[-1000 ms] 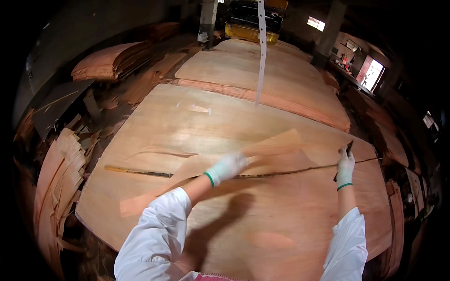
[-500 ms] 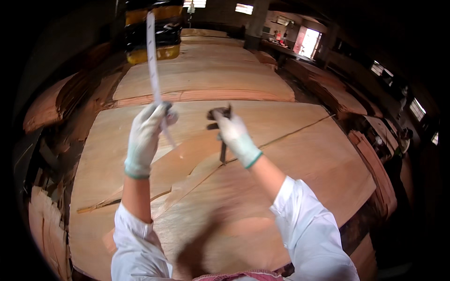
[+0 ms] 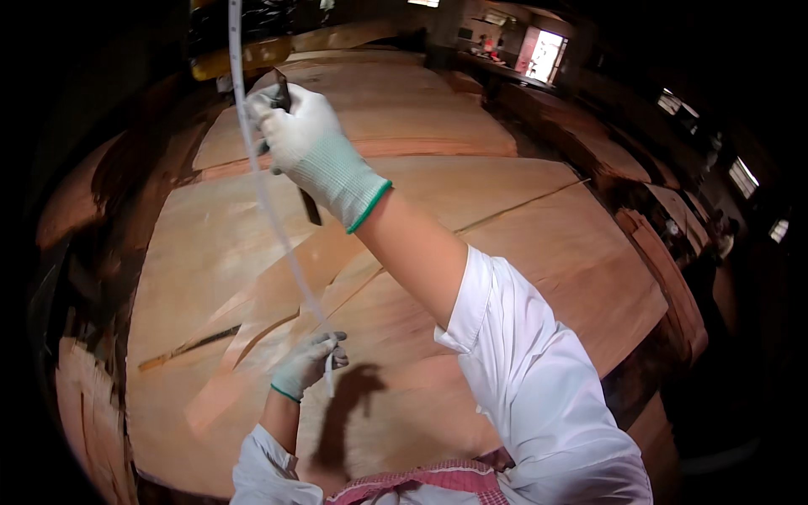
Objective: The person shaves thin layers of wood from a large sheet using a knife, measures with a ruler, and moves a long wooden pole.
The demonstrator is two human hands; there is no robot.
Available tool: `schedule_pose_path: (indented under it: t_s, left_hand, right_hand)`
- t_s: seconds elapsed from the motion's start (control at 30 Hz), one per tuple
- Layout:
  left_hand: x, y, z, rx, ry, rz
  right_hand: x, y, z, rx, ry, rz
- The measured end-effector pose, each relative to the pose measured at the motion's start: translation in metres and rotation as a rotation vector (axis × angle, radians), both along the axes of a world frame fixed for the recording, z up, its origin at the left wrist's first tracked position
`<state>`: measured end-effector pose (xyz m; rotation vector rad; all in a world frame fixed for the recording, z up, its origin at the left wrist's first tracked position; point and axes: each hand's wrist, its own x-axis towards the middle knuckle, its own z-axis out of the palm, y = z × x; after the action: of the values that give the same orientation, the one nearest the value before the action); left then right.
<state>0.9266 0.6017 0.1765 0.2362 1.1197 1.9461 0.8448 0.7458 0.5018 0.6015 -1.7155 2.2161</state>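
Note:
A long white perforated strip (image 3: 295,273) hangs from high up down across the wood veneer sheet (image 3: 547,295) in front of me. My left hand (image 3: 305,364), in a grey-white glove, is closed on the strip near its lower end. My right hand (image 3: 316,147), gloved with a green cuff, is raised high, closed around a dark flat blade-like tool (image 3: 312,210) that points down. Its fingertips are beside the upper strip; whether they touch it I cannot tell. A long dark split (image 3: 210,338) and loose thin veneer pieces (image 3: 206,404) lie on the sheet.
A black and yellow wrapped block (image 3: 220,63) is at the top, near further veneer sheets (image 3: 396,109). Veneer stacks stand at left (image 3: 80,404) and right (image 3: 673,295). A pillar (image 3: 442,38), a lit doorway (image 3: 545,57) and a small figure of a person (image 3: 724,240) are in the background.
My left hand took hold of the white strip and has moved down along it towards me. My right hand moved from the sheet's right side up and left to the upper strip.

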Motion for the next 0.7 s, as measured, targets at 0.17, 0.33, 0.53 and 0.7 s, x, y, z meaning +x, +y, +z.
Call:
schedule_pose_path:
  t_s: [0.17,0.33,0.53,0.7]
  left_hand:
    - [0.031,0.027,-0.012,0.004,0.007,-0.202]
    - [0.057,0.041,-0.049,0.063,-0.241,-0.157]
    - [-0.05,-0.028,-0.096,-0.291,0.182,0.294]
    - [-0.136,-0.198,-0.037,-1.046,0.598,1.187]
  right_hand:
    - [-0.005,0.027,-0.022,0.251,0.05,-0.395]
    - [0.067,0.011,0.014,0.25,-0.07,-0.265]
    - [0.118,0.032,-0.003,0.241,-0.07,-0.319]
    - [0.159,0.029,0.017,0.153,-0.162,-0.227]
